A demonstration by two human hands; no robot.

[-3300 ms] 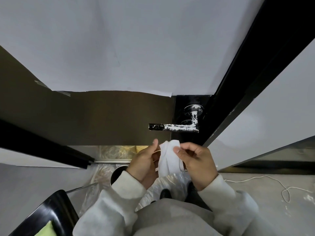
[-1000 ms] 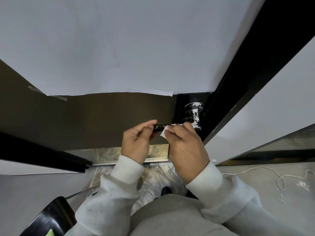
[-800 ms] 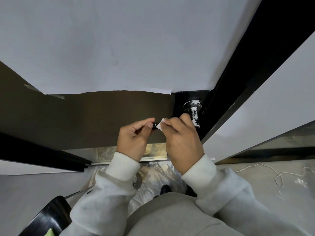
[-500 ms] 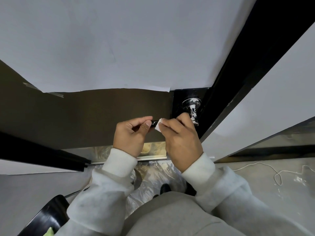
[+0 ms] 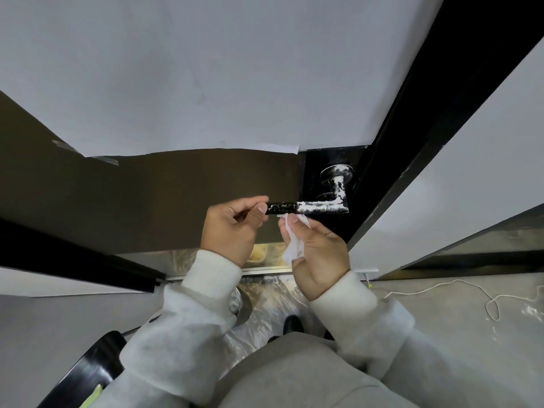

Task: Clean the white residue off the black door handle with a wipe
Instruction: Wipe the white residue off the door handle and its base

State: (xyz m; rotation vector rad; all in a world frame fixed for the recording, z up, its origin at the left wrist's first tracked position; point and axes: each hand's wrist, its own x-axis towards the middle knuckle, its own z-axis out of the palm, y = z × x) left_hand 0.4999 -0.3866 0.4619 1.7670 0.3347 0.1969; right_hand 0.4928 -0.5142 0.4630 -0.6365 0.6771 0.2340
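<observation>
L fingers (image 5: 259, 208) pinching handle (image 5: 309, 207) tip; wipe (image 5: 294, 245) in R fingers (image 5: 294, 222), just below.

Indoor doorway in a room under renovation or fresh finishing, type otherwise unclear. Cues, all relative to the black door handle (image 5: 307, 207): white masking paper (image 5: 206, 78) taped over the door face above it; bare brown door panel (image 5: 147, 201) to its left; black door frame (image 5: 441, 98) just right of it; clear plastic sheeting (image 5: 265, 293) spread on the floor below it; loose white cord (image 5: 471, 293) on grey floor (image 5: 471, 343) down to its right; black chair edge (image 5: 85, 369) far below-left.
</observation>
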